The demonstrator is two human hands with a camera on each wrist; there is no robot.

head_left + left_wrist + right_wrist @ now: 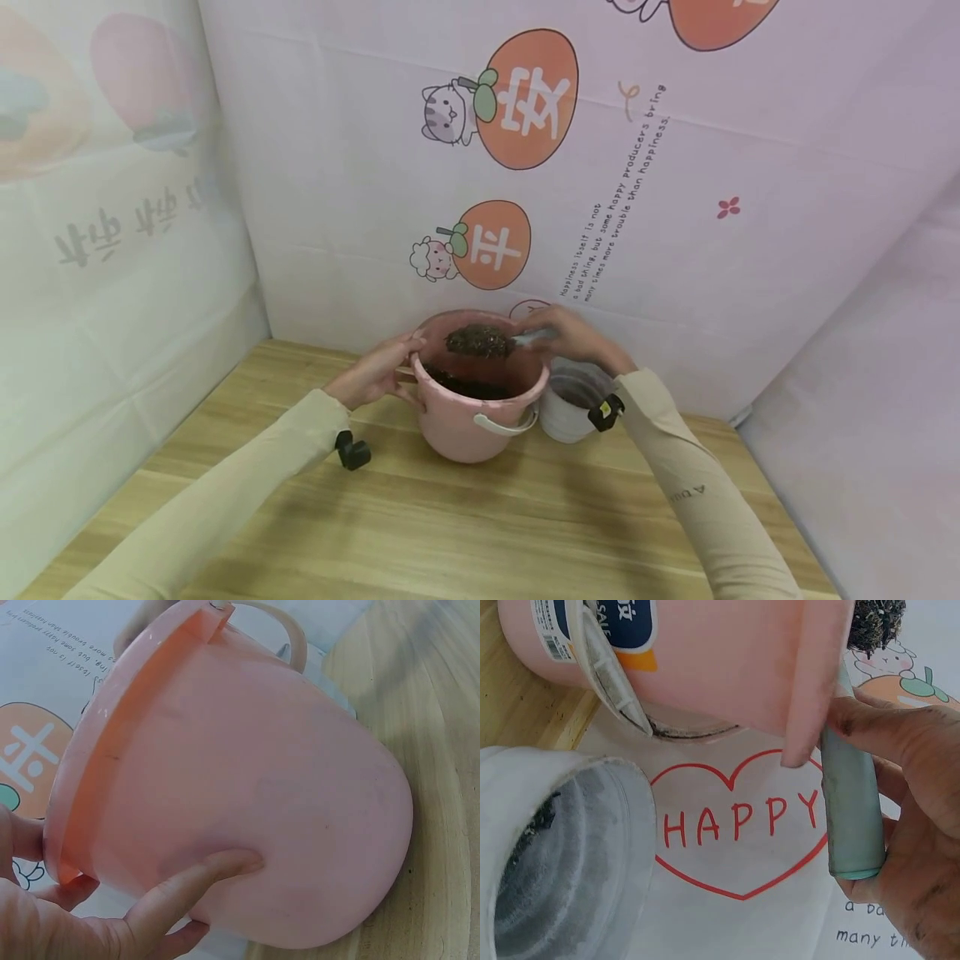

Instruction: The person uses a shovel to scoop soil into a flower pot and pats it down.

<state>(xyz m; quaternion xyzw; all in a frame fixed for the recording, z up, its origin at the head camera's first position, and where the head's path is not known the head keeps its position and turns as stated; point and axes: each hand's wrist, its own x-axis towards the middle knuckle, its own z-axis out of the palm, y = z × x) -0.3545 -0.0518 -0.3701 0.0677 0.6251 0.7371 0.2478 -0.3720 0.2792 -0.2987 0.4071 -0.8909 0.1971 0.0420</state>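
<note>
A pink bucket [465, 429] with dark soil [468, 387] in it stands on the table, its pale handle [504, 427] hanging at the front. My left hand [377, 372] holds the bucket at its left; in the left wrist view the thumb [217, 871] lies along the outer wall and other fingers are by the rim. My right hand [572, 335] grips the grey-green handle [853, 814] of a trowel over the bucket's opening. Dark soil [478, 341] is heaped on the trowel and hides its blade.
Close to the bucket's right side stands a white pot [574, 761] with a little dark soil on its inner wall. Printed cloth [360, 167] hangs behind and at both sides of the wooden table [420, 533]. Each wrist wears a small black camera [352, 451].
</note>
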